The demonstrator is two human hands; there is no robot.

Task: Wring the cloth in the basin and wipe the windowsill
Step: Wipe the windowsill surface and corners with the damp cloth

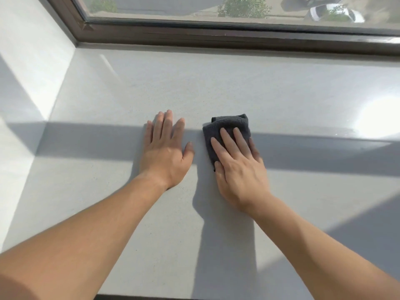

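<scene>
**Wiping stage, sill**

Head view. Cloth [227, 125]: dark, folded, frame centre, flat on sill [238, 83]. Right hand [238, 167]: fingers straight, pressing cloth down, likely to drive the wipe. Left hand [166, 148]: flat, spread, empty, just beside; probably bracing. Basin: not seen.

We have one view, worn on the head, looking forward and down, close above the windowsill [216, 87], facing the window frame [216, 37].
</scene>
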